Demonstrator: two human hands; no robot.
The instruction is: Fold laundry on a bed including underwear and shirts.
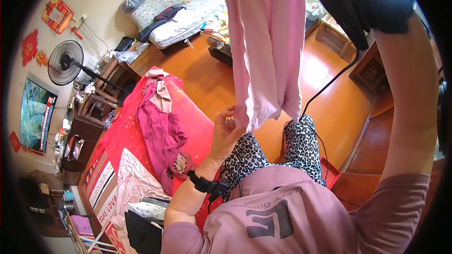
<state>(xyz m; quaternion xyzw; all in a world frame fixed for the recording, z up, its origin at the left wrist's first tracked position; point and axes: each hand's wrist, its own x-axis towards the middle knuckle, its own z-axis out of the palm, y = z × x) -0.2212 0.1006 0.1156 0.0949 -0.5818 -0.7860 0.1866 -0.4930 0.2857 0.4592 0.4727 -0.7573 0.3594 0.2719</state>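
A long pale pink garment (268, 42) hangs in front of me in vertical folds, its top running out of the upper edge of the view. I cannot tell its exact kind. My left hand (227, 134) has its fingers closed on the garment's lower left edge. My right arm reaches up along the right side, and its hand lies beyond the upper edge. Black straps with devices sit on both of my wrists. To the left, a magenta garment (162, 131) lies crumpled on a red cover (193, 110).
A light patterned cloth (136, 176) and folded dark clothes (141, 233) lie at lower left. Beyond are a standing fan (66, 62), a screen (37, 115), and a bed (179, 30) against the wall. A black cable (332, 81) runs down from my right wrist device.
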